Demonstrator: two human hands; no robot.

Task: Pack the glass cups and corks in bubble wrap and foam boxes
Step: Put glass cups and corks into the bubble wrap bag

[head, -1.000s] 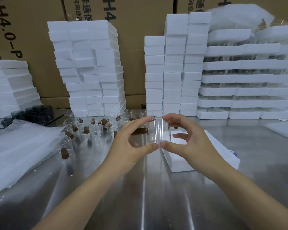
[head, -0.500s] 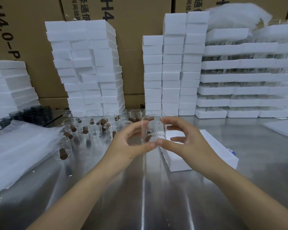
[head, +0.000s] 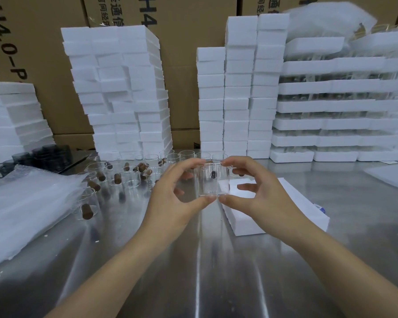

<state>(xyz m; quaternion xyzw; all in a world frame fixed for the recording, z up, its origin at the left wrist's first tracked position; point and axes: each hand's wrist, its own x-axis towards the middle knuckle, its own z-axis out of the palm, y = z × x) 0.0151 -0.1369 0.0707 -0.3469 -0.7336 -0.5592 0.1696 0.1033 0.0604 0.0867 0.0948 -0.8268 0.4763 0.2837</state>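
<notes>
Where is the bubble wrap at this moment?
Head view, left side: the bubble wrap lies on the table, beside the loose glass cups, in front of the dark cups.

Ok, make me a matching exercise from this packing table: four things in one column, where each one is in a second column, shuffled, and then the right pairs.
Things
1. raised glass cup
2. bubble wrap pile
3. dark cups
4. single foam box

Places
A. at the back left of the table
B. pinched between the left hand and the right hand
C. lying on the table, right of centre
D. spread along the table's left edge

Pairs: 1-B, 2-D, 3-A, 4-C
</notes>
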